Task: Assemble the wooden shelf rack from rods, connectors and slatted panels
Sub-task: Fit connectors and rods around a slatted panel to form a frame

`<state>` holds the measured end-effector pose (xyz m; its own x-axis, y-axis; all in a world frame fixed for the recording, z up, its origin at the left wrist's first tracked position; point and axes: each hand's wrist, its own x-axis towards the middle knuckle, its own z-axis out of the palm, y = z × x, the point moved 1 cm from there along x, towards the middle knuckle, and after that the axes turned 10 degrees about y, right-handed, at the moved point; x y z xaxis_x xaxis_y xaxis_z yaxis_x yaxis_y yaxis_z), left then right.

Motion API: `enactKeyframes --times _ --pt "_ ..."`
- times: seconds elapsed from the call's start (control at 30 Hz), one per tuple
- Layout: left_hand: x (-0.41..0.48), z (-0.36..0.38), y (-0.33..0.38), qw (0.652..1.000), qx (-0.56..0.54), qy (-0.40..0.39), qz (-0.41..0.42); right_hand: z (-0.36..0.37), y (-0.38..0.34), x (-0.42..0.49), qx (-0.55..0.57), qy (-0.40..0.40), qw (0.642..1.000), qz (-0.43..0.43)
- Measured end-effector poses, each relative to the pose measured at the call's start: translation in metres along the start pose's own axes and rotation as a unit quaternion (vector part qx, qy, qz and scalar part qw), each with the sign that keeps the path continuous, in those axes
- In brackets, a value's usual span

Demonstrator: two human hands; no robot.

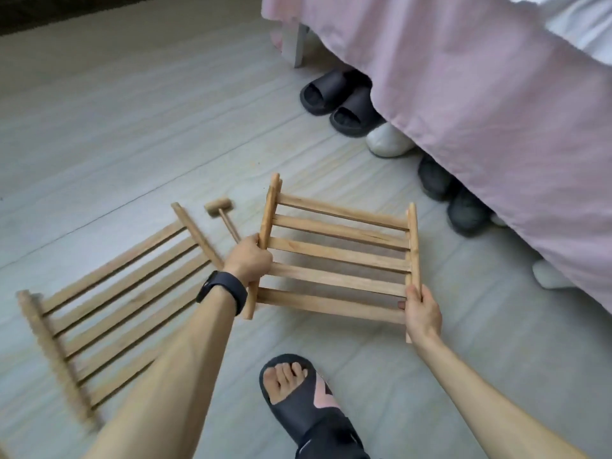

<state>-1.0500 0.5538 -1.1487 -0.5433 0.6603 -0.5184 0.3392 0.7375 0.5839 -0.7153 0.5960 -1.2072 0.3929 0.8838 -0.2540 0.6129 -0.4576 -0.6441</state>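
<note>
A slatted wooden panel (pixel 337 256) with several slats and a rail at each end is held just above the floor. My left hand (pixel 247 260) grips its left end rail near the middle. My right hand (pixel 421 314) grips the right end rail near its lower end. A second slatted panel (pixel 116 309) lies flat on the floor to the left, partly under my left forearm. A small wooden mallet (pixel 221 212) lies on the floor between the two panels.
A bed with a pink cover (pixel 480 111) fills the right side, with several slippers (pixel 344 104) under its edge. My foot in a black slipper (pixel 304 402) stands below the held panel. Pale floorboards (pixel 132 127) stretch to the left.
</note>
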Motion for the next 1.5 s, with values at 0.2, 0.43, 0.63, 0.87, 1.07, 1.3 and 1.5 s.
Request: enactKeyframes --times 0.2,0.43,0.63,0.87,1.07,1.3,1.5 --pt "-0.017 0.072 0.001 0.996 -0.059 -0.071 -0.007 -0.04 0.059 0.021 0.005 0.047 0.998 0.048" --pt "-0.031 0.106 0.01 0.984 -0.09 -0.153 -0.017 -0.035 0.1 0.008 -0.039 0.082 0.985 0.146" --pt "-0.051 0.115 -0.006 0.989 0.059 -0.134 0.025 -0.032 0.104 -0.003 -0.093 0.075 0.985 0.122" --pt "-0.051 0.089 0.004 0.983 0.132 -0.123 0.017 -0.041 0.076 -0.017 -0.225 0.077 0.971 -0.024" --pt "-0.062 -0.006 0.017 0.96 0.259 -0.042 0.101 -0.002 -0.048 -0.072 -0.142 -0.074 0.911 -0.38" --pt "-0.088 -0.151 -0.022 0.933 0.333 0.097 0.097 0.068 -0.193 -0.183 -0.079 -0.175 0.791 -0.581" --pt "-0.114 -0.188 -0.152 0.942 0.317 0.107 -0.02 0.139 -0.208 -0.24 -0.129 -0.261 0.736 -0.612"
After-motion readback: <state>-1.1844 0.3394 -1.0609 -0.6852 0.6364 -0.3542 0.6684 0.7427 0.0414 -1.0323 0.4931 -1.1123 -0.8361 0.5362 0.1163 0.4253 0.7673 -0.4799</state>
